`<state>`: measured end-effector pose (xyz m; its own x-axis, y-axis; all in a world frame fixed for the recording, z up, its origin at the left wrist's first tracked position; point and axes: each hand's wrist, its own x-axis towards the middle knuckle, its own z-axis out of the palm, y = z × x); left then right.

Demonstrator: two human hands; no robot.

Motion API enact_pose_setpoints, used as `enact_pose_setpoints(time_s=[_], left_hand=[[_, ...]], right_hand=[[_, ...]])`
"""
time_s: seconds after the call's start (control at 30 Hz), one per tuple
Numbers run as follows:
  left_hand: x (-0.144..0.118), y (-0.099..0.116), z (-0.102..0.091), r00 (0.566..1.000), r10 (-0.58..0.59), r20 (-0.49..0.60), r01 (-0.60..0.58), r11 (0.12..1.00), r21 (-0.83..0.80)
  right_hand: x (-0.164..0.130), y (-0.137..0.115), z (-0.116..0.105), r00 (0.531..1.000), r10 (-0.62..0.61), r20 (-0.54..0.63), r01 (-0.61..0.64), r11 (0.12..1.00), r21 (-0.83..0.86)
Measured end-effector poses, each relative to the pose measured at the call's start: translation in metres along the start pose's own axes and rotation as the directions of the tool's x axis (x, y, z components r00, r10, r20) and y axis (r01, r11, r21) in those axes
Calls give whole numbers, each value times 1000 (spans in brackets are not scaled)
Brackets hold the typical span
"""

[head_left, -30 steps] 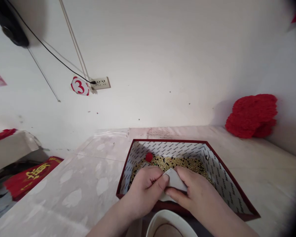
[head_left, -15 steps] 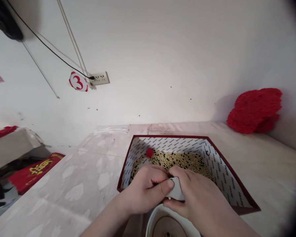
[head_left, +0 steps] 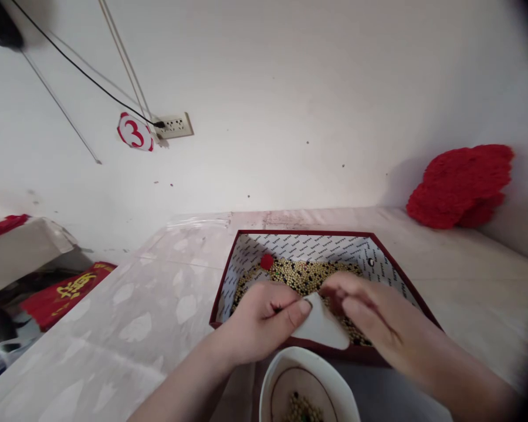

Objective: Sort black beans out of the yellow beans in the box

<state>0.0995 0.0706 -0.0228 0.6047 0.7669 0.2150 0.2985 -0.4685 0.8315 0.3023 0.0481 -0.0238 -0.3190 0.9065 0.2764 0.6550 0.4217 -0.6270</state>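
My left hand (head_left: pixel 267 316) pinches a smooth, whitish flat piece with rounded corners (head_left: pixel 323 325) between thumb and fingers, over the near edge of the box; its exact kind is unclear. To its right, my right hand (head_left: pixel 372 305) is apart from the piece, fingers loosely bent and holding nothing I can see. Below both hands, a white bowl (head_left: pixel 268 387) with a brown ring inside holds a small heap of beans (head_left: pixel 303 407). Behind them, a dark red box (head_left: pixel 308 233) with a printed white lining contains many yellowish and black beans (head_left: pixel 301 272).
A round red object (head_left: pixel 267 262) lies among the beans at the box's left. The box stands on a patterned tablecloth (head_left: pixel 136 305). A red fluffy bundle (head_left: pixel 462 186) rests by the wall at right. A power socket (head_left: pixel 176 125) and a red bag (head_left: pixel 68 296) are at left.
My right hand has let go of the whitish piece and moved right. The piece now shows more of its surface, and more beans inside the bowl are visible. The view has tilted slightly down.
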Motion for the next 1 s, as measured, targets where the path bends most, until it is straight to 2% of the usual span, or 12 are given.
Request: enact_pose_setpoints(time_s=[0.03,0.1,0.17,0.23,0.33,0.4,0.5,0.67,0.83,1.0], left_hand=[[0,-2,1,997,-43,-68,42,999,-19],[1,-7,3,966,-131,-223,113,989,-93],[2,-12,5,906,-205,-371,137,970,-202],[4,-16,6,832,-260,-490,93,936,-339],[8,-19,7,746,-353,-565,-23,833,-552],[10,-18,7,716,-402,-570,-81,763,-641],[11,-17,7,696,-443,-565,-114,709,-696],[10,-16,7,680,-476,-557,-85,704,-705],[10,-16,8,678,-485,-553,-82,698,-712],[10,-17,8,680,-475,-559,-98,697,-711]], right_hand=[[4,7,0,997,41,-69,-46,997,-68],[11,20,4,984,145,-101,-165,957,-240],[17,31,13,984,175,-22,-173,935,-309],[19,39,20,983,170,64,-144,944,-298],[18,41,26,977,177,121,-136,948,-287],[16,40,28,970,185,154,-134,946,-294],[14,37,29,956,192,222,-116,942,-314],[18,32,29,903,253,347,-110,917,-382],[28,33,32,773,392,500,-151,878,-455],[32,39,42,635,538,555,-211,812,-545]])
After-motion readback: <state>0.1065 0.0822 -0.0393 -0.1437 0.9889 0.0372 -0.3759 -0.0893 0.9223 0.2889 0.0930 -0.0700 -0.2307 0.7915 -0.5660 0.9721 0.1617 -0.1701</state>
